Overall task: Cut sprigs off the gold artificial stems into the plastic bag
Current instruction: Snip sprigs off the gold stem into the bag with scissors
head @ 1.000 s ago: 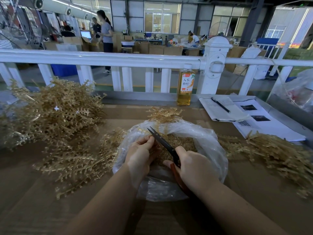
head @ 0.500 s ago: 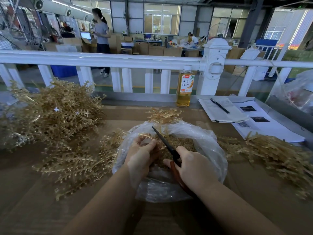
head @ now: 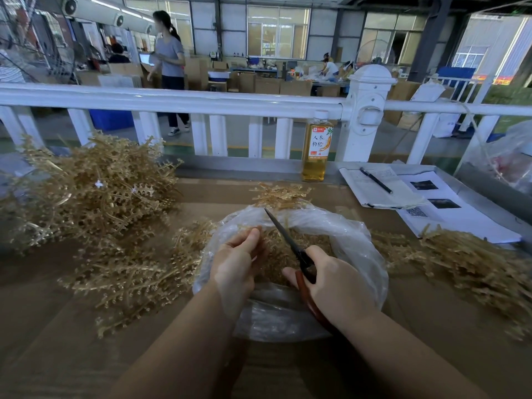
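One head-worn wide-angle view looks forward and down, close over the table point(head: 403, 326); railing point(head: 201, 100) at 12 o'clock.

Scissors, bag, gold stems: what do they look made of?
Dark-bladed scissors with reddish-brown handles: matte dark blades, likely metal; glossy handles, probably plastic or coated. Clear crinkled plastic bag: thin translucent film, wrinkled with sheen. Gold artificial stems: look like moulded plastic with a metallic gold finish, given the uniform repeated shapes. The right hand grips the scissors.

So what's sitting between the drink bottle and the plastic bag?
In the head view, a small loose clump of gold sprigs lies on the table between the bottle and the plastic bag's far rim.
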A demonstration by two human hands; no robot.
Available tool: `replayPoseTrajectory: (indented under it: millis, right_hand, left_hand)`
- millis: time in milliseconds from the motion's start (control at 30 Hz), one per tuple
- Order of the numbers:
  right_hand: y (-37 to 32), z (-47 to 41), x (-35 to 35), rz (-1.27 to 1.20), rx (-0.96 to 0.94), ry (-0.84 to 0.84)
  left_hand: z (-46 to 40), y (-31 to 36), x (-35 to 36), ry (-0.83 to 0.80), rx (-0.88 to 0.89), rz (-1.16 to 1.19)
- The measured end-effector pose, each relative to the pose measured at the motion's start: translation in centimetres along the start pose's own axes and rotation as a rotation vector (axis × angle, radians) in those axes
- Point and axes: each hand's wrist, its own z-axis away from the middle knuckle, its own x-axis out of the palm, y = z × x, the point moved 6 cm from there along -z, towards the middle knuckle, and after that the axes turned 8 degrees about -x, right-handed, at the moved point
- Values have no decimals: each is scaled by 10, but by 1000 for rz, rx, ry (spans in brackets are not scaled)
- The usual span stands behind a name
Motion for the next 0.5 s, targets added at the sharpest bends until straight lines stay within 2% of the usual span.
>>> replayPoseTrajectory:
  millis: [333, 500]
  right_hand:
    - [-11, -1, -6, -119, -41, 6]
    - [-10, -3, -3, -69, -67, -32]
  left_hand:
    - [1, 1, -1, -17, -36, 6]
    - [2, 1, 2, -40, -41, 8]
